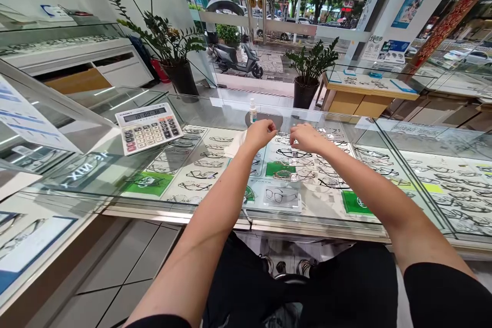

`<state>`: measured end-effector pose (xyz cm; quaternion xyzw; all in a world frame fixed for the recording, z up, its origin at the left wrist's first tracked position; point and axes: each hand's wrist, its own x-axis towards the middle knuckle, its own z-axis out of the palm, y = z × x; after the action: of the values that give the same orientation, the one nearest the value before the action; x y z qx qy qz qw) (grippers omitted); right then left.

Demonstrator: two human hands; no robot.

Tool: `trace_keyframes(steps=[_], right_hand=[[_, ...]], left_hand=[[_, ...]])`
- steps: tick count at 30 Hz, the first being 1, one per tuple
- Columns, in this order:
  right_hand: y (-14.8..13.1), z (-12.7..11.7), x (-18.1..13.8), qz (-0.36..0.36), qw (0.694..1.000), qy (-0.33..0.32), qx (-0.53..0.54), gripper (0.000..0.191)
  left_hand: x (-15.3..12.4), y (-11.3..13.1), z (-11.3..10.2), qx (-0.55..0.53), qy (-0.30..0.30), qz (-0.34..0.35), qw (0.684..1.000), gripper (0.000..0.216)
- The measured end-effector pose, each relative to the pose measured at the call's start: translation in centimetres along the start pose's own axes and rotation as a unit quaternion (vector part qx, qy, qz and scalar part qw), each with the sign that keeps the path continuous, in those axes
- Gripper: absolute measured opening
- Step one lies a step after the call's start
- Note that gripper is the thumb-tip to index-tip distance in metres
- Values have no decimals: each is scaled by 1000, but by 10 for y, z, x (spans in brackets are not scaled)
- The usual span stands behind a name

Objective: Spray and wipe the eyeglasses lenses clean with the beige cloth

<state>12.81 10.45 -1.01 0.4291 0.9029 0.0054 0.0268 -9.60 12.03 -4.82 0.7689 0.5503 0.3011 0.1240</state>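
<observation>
My left hand [262, 133] hovers over the glass display counter with its fingers curled together. What they hold, if anything, is too small to make out. My right hand [306, 137] faces it a short way to the right, its fingers bent inward and also closed; I cannot see clearly what is in them. A white cloth [235, 144] lies by my left wrist. Just beyond my left hand stands a small white spray bottle [252, 113], next to a dark round pad [274, 122]. Rows of eyeglasses [294, 153] show through the glass below both hands.
A calculator [149, 127] rests on the counter [215, 107] to the left, near a tilted white printed sheet [33, 115]. Potted plants [180, 69] stand beyond the counter by the glass front. Another display table [369, 89] is at the back right.
</observation>
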Motion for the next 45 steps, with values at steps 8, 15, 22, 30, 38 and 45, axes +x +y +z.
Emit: trace_keyframes(steps=[8,15,22,30,38,45], right_hand=[[-6,2,-4,-12,1000,-7,-28,15],[-13,-6,-16,-21,999,29,0,20],[-13,-38,-60,35,983,152,102,7],[-11,-38,-111,52,914,265,302,13],[-4,-20,-99,73,765,319,555,33],[-7,-19,-93,111,641,414,637,41]], left_hand=[[4,-16,11,0,-36,-34,999,18],[8,-26,28,-11,-29,-35,999,18],[10,-23,28,-72,-23,-36,996,17],[7,1,6,-175,53,-26,983,16],[-5,50,1,-343,136,-22,929,33],[-37,107,15,-457,83,20,885,40]])
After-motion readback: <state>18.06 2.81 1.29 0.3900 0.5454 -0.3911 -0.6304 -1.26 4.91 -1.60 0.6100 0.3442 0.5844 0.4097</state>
